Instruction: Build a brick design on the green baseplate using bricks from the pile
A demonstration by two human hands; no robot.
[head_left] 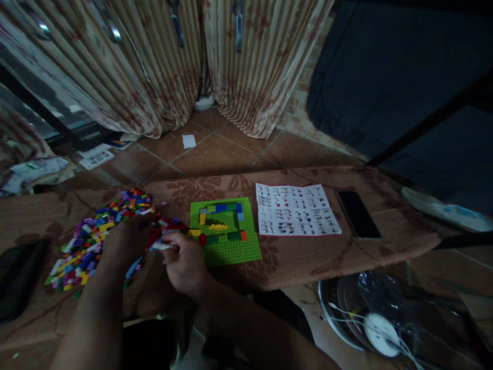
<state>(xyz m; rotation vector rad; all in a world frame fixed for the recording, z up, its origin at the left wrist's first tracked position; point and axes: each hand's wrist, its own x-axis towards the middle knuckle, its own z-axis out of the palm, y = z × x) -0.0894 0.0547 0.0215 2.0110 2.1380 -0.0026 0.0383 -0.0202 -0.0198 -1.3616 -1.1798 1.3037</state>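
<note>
A heap of mixed toy building bricks [82, 259] lies on the cloth-covered bench. My left hand [125, 241] reaches over the right part of the heap, its fingers curled down and mostly hidden in dim light. Beside it, my right hand [187, 262] is closed, pinching a white brick [160, 245]; a light blue piece shows next to it. The green baseplate [250, 249] lies just right of this hand. On the baseplate, blue, green, yellow, red and orange bricks form an incomplete rectangular outline, with a yellow row [217, 226] inside it.
A printed instruction sheet [298, 210] lies right of the baseplate, then a dark phone [359, 215]. A black case [21, 277] sits at the bench's left end. Below the bench's front edge are a round stool-like object [346, 308] and white cables. Striped curtains [154, 67] hang behind.
</note>
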